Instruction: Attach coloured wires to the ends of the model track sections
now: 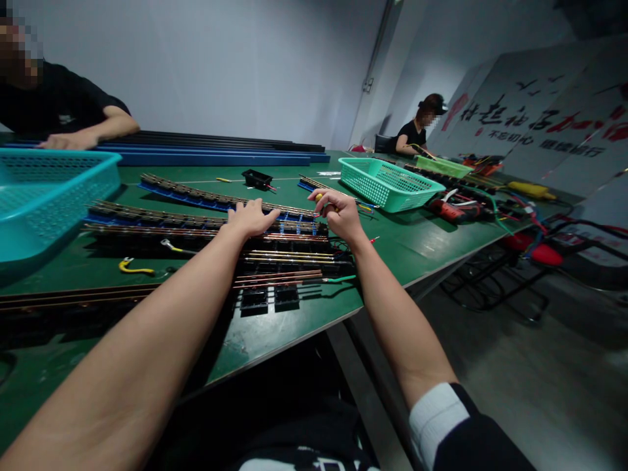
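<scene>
My left hand (pixel 249 219) lies palm down, fingers spread, on a long blue strip assembly (pixel 196 193) topped with copper-coloured rods. At the right end of that strip, my right hand (pixel 342 214) is closed on a small yellow-handled tool (pixel 321 195); its tip is too small to make out. Nearer me lie more black assemblies with metal rods (pixel 289 255), several parallel. A green wire (pixel 339 279) runs from the end of one. My left forearm hides part of the strips.
A turquoise basket (pixel 53 226) stands at the left, a green basket (pixel 392 199) at the right. Yellow wire pieces (pixel 136 269) and a black tray-like part (pixel 256 178) lie on the green table (pixel 407 245). A co-worker's arm (pixel 115 124) rests far left; another person (pixel 415 134) sits at the far end.
</scene>
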A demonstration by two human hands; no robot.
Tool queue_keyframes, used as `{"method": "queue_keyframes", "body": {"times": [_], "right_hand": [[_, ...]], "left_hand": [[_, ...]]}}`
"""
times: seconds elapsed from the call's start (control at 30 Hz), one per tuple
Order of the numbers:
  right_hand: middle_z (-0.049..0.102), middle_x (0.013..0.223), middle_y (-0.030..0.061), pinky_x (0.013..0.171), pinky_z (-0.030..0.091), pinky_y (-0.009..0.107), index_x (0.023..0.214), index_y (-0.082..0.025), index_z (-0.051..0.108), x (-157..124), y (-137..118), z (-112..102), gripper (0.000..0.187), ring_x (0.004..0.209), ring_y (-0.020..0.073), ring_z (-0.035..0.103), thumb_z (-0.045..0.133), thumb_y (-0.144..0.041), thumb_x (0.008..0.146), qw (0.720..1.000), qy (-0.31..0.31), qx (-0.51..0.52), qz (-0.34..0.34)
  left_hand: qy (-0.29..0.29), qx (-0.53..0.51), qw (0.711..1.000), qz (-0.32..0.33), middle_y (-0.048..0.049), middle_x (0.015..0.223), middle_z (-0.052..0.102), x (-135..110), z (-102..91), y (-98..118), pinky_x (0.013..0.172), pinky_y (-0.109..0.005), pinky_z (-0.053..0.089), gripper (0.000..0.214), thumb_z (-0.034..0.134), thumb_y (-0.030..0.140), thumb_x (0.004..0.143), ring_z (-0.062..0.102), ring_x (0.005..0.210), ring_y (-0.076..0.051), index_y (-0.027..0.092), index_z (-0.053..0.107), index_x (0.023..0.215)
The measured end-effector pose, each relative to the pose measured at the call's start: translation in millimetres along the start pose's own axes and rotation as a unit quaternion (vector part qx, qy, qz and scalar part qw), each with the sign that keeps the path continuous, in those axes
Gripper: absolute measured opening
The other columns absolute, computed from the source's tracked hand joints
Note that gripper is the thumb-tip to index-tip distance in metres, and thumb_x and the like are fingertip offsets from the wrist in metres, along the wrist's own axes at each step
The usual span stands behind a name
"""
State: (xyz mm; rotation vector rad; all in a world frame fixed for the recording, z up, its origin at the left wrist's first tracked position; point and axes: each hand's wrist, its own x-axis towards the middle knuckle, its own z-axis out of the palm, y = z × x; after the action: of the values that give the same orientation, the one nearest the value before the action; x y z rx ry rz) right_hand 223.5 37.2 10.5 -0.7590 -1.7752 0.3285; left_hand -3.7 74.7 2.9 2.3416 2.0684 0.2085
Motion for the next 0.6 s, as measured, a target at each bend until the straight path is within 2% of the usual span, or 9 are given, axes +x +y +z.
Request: {"method": "queue_keyframes", "body": {"times": [0.07, 0.17, 0.4, 0.6], "right_hand": [[0.072, 0.097, 0.0049, 0.087, 0.055, 0.039, 0.063, -0.021, 0.060, 0, -1, 0, 0.023, 0.091, 0.0165, 0.066, 0.041, -0.006, 0.068, 1.000, -0.004, 0.002, -0.005], [0.070, 0.099, 0.0060, 0.088, 0.055, 0.040, 0.065, -0.021, 0.058, -1, 0, 2, 0.022, 0.095, 0.0176, 0.065, 0.042, -0.006, 0.067, 1.000, 0.025, 0.001, -0.013], [0.060, 0.112, 0.0094, 0.074, 0.057, 0.035, 0.082, -0.023, 0.054, 0, -1, 2, 0.022, 0.108, 0.0214, 0.058, 0.045, -0.011, 0.067, 0.986, 0.163, -0.011, 0.032], [0.054, 0.115, 0.0082, 0.077, 0.056, 0.034, 0.088, -0.023, 0.053, -14, -37, -13, 0.020, 0.112, 0.0204, 0.056, 0.046, -0.012, 0.074, 0.952, 0.304, 0.023, -0.036]], "left_hand": [[0.008, -0.018, 1.000, -0.011, -0.0188, 0.159, 0.041, -1, -1.3, 2, 0.112, -0.055, 0.036, 0.088, 0.020, 0.073, 0.092, 0.038, 0.144, -0.042, 0.013, 0.039, 0.154], [0.016, -0.032, 0.999, -0.012, -0.0210, 0.156, 0.043, -2, -3.0, 3, 0.113, -0.056, 0.035, 0.086, 0.024, 0.070, 0.092, 0.039, 0.143, -0.043, 0.010, 0.045, 0.149], [0.029, -0.022, 0.999, -0.010, -0.0228, 0.152, 0.047, -6, -3.5, 4, 0.111, -0.056, 0.037, 0.081, 0.024, 0.067, 0.093, 0.041, 0.140, -0.043, 0.008, 0.055, 0.140], [0.043, -0.028, 0.999, -0.015, -0.0230, 0.148, 0.051, -8, -4.1, 5, 0.110, -0.056, 0.038, 0.075, 0.026, 0.062, 0.095, 0.044, 0.137, -0.042, 0.008, 0.055, 0.139]]}}
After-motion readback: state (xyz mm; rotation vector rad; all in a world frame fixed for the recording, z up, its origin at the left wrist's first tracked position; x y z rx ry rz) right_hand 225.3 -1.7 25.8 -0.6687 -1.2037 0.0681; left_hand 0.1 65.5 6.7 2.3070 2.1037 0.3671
